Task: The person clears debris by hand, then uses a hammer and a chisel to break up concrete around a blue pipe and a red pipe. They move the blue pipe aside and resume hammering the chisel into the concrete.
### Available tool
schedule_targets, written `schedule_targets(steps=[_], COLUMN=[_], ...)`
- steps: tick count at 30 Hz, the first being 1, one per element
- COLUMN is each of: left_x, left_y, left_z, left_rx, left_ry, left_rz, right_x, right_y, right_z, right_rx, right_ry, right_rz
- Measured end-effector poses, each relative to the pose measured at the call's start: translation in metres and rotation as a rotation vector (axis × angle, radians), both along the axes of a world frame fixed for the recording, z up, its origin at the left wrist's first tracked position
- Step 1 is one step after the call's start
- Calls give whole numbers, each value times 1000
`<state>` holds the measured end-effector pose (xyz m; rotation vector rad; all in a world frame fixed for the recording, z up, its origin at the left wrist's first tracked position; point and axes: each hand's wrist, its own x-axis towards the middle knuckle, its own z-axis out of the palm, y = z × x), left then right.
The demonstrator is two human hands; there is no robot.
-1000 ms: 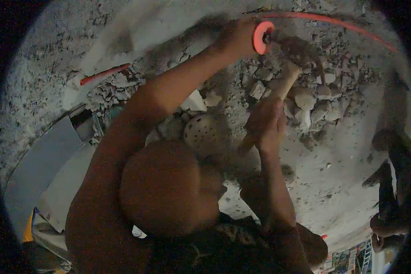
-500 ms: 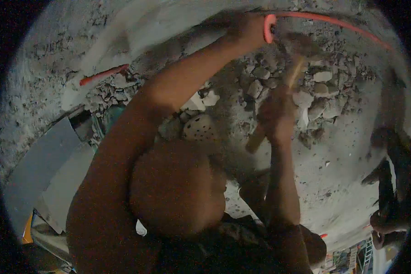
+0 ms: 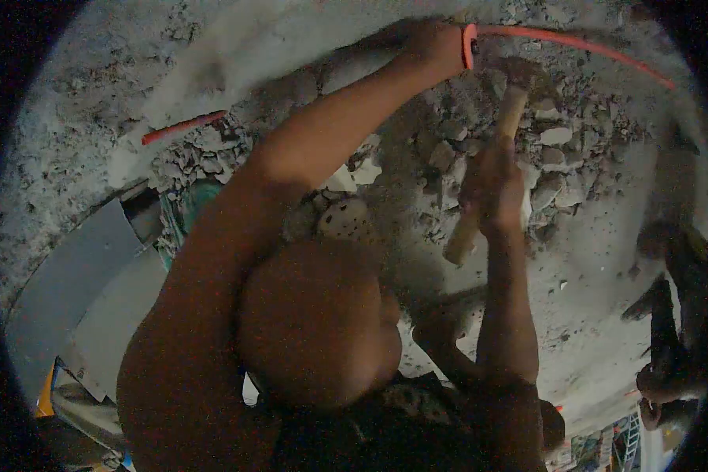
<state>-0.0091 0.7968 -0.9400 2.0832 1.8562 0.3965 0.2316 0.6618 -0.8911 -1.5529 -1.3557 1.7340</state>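
At the top, my left hand [image 3: 436, 46] is closed behind a round red guard [image 3: 469, 47], gripping what appears to be a chisel. The chisel's shaft is mostly hidden by the hand. My right hand [image 3: 494, 189] is wrapped round the wooden handle of a hammer [image 3: 512, 112], whose butt sticks out below the fist. The dark, blurred hammer head is just right of the guard, apparently with a small gap. Broken rubble [image 3: 554, 136] lies around and beneath the hammer.
A red tube [image 3: 590, 46] curves away at upper right, and a shorter red piece [image 3: 182, 127] lies at left. A holed brick [image 3: 344, 220] rests among rubble. Grey panels [image 3: 71, 267] stand at left. Another person's limbs [image 3: 672, 330] show at the right edge.
My right hand and the hammer have moved slightly to the right. My left hand has barely shifted, still behind the red guard.
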Motion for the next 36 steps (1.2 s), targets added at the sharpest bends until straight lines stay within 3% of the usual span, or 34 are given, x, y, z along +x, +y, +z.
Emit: schedule_targets(steps=[1, 3, 5, 7, 9, 10, 11, 12, 13, 14, 15, 16, 17, 19, 20, 21, 22, 24, 26, 29, 31, 32, 33, 34, 36], left_x=[-3, -2, 0, 5, 2, 2, 0, -1, 0, 1, 0, -6, -11, -34, -57, -80, -94, -100, -93, -58, -31, -34, -36, -33, 5], left_y=[4, 10, 5, -3, -4, -2, 8, 24, 26, 28, 2, -24, -50, -107, -151, -169, -179, -183, -175, -134, -107, -105, -99, -96, -118], left_z=[-2, -1, -4, -4, 14, 20, -6, -57, -54, -51, 6, 9, 11, 27, 15, 38, 58, 75, 80, 70, 60, 57, 54, 50, 122], left_rx=[8, 55, 113, 172, 75, -25, -21, -1, 15, 32, -29, 9, 46, 185, 233, 198, 157, 4, -152, 21, -239, -244, -220, -203, -242], left_ry=[-1, -7, -18, -39, -43, -50, -49, -29, -18, -6, -58, -145, -231, -357, -354, -322, -291, -314, -343, -346, -142, -143, -261, -386, -299], left_rz=[-6, 13, 45, 66, 84, 102, 100, 59, 35, 12, 55, 46, 33, -133, -202, -336, -467, -451, -428, -341, -337, -342, -324, -311, -381], right_x=[-3, 12, 40, 47, 35, 21, 6, -11, -4, 4, 13, 22, 36, 48, 52, 55, 59, 73, 79, 72, 60, 58, 54, 51, 31], right_y=[2, 9, 16, 35, 37, 28, 20, 5, 6, 10, 7, 4, -3, 2, 13, 22, 28, 36, 39, 33, 22, 14, 11, 4, -10], right_z=[18, 40, 45, 61, 35, 19, 2, -6, 2, 16, 19, 23, 19, 30, 53, 66, 68, 65, 67, 65, 57, 44, 36, 32, 43], right_rx=[-245, -266, -274, -85, -61, -35, -2, 31, 33, -314, -493, -684, -332, 42, -110, -266, -263, -230, -227, -226, -239, -276, -305, -320, -323], right_ry=[161, 241, 567, 705, 728, 527, 329, -91, -91, 248, 431, 586, 261, -49, -24, 6, 11, 237, 148, 103, 142, 231, 321, 171, 205], right_rz=[-40, -298, -507, -559, -636, -506, -373, -35, -41, -123, -150, -185, -171, -156, -274, -389, -397, -594, -590, -620, -659, -613, -570, -599, -599])
